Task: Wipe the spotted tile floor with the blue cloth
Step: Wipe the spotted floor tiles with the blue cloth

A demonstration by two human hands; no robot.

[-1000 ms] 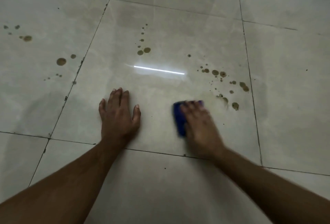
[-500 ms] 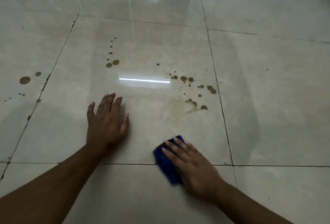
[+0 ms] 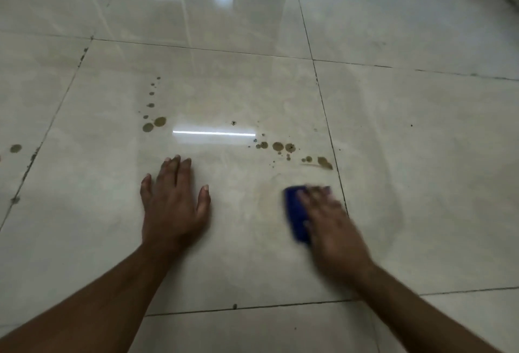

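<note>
Blue cloth; pale glossy tile floor, brown spots.

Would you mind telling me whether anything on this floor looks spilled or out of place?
Yes: brown droplet stains dot the tile floor, one cluster just beyond the blue cloth, another ahead of the left hand.

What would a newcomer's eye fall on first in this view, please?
Probably the blue cloth, vivid against the pale tile floor, pressed under the blurred right hand. Next, the brown spots just beyond it, and the left hand flat on the tile.
</note>
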